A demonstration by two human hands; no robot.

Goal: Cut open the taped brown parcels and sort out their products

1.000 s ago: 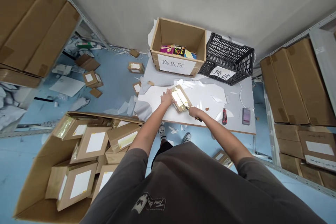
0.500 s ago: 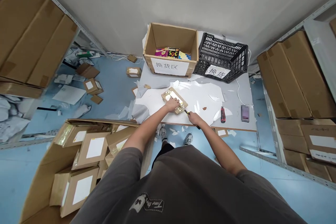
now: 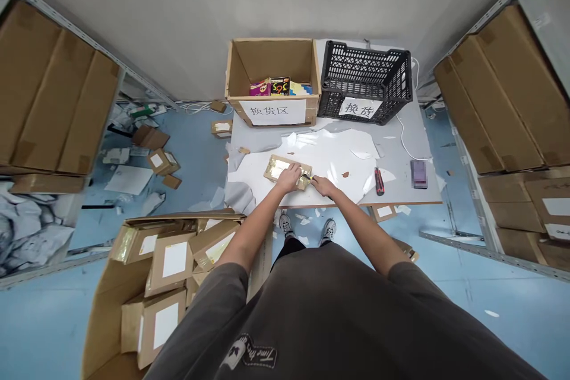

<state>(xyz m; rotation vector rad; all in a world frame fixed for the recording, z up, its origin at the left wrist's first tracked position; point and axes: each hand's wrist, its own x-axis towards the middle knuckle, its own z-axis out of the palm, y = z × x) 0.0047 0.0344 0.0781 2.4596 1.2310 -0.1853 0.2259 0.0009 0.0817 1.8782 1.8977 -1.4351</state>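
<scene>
1. A grey wall [image 3: 200, 12] stands behind a table [image 3: 421, 142] with white paper on its top; the floor [image 3: 200, 160] is blue.
2. Far left, brown cartons [image 3: 48, 89] fill a shelf.
3. Nearer, a large bin [image 3: 100, 320] of cardboard holds labelled boxes [image 3: 167, 320].
4. At the table's back, an open box [image 3: 235, 86] with a paper sign holds colourful packs [image 3: 280, 86].
5. In front of it, the taped parcel [image 3: 276, 167] lies flat on the paper.
6. The left hand [image 3: 289, 178] rests on the parcel; whether its fingers pinch it, I cannot tell.
7. The right hand [image 3: 322, 186] is closed around a knife [image 3: 308, 178], its tip at the parcel's right end.
8. Behind, right of the box, sits a black crate [image 3: 327, 80].
9. A red-and-black tool [image 3: 379, 181], then a phone [image 3: 419, 174], lie near the front edge.
</scene>
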